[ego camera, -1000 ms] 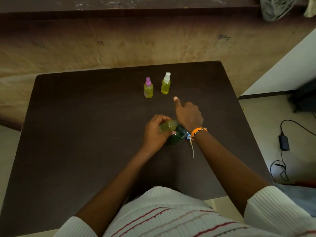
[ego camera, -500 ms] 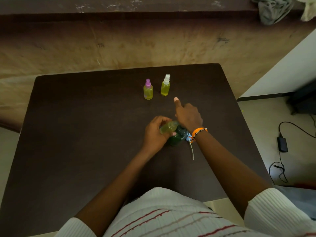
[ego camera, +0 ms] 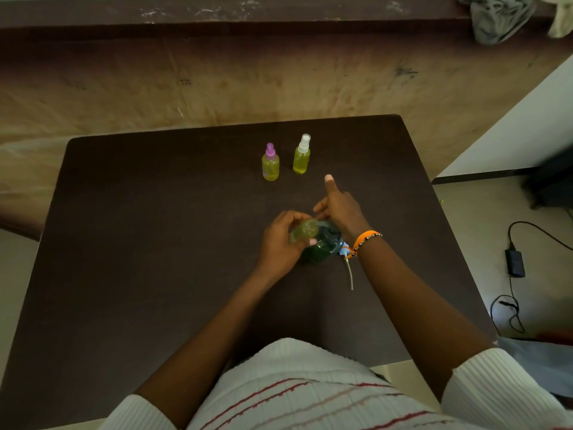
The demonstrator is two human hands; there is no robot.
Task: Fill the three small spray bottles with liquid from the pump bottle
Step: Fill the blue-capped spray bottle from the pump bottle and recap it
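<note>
— While the left hand (ego camera: 280, 243) grips the third spray bottle (ego camera: 304, 231) tilted at the pump bottle (ego camera: 324, 245), mid-table, what worries you?
— The right hand (ego camera: 341, 212) presses the pump; a misaligned nozzle could spill.

Dark brown worktop (ego camera: 148, 243), matte, rounded far corners. Behind it a stained tan wall (ego camera: 217, 88) with a dark ledge (ego camera: 217, 10) along the top; grey cloth (ego camera: 496, 17) bunched on the ledge at right. White wall panel (ego camera: 511, 135) at right, pale floor (ego camera: 465, 231) below, black power adapter (ego camera: 515, 262) with cable on it. Dim light.
</note>
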